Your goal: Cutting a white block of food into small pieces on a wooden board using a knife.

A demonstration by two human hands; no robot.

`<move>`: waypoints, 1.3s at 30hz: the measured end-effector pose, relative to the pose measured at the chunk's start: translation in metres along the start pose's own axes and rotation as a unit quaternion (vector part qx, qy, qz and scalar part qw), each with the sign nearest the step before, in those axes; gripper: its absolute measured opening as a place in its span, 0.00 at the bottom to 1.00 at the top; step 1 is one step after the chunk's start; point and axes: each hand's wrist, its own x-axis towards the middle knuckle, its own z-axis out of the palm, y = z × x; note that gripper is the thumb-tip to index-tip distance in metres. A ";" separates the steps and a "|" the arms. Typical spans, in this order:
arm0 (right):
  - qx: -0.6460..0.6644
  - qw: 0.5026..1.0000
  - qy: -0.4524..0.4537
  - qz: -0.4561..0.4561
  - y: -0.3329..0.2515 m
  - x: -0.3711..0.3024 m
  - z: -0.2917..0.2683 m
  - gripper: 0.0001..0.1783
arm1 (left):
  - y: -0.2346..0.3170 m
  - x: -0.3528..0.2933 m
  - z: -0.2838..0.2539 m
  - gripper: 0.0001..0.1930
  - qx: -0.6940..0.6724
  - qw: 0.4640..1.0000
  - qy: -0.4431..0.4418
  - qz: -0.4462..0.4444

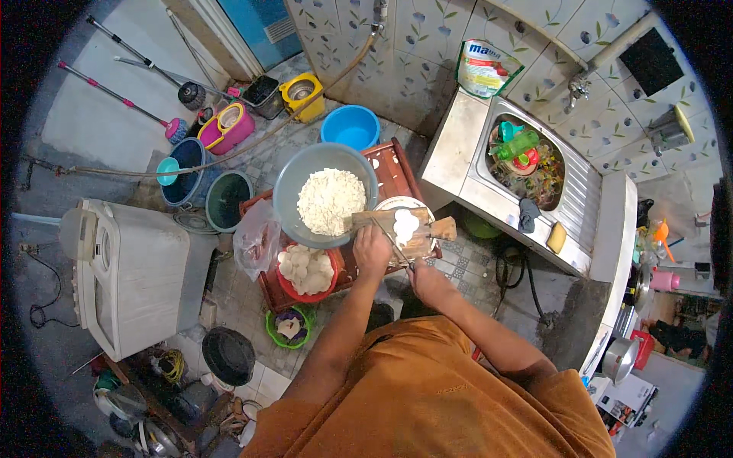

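My right hand (431, 284) is closed round the handle of a knife (392, 243). Its blade slants up and left across a wooden cutting board (420, 246). At the board's left end, my left hand (372, 249) has its fingers bent down and pressed together; whatever lies under them is hidden. White slices (405, 227) rest on the board, which lies over a white plate (398, 202). Beyond my left hand stands a large grey basin (286, 191) heaped with small white cut pieces (331, 201). Nearer, a red basin (330, 287) holds pale rounded chunks (305, 269).
A low red-brown table (397, 172) bears these things, with a clear plastic bag (256, 240) at its left. A green basket (304, 340) with scraps stands on the floor. A washing machine (145, 275) is left; a steel sink (584, 191) with dishes is right.
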 end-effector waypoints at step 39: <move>0.138 0.986 0.089 0.015 0.022 -0.042 0.016 0.20 | 0.004 0.003 -0.018 0.06 0.011 0.997 -0.078 -0.008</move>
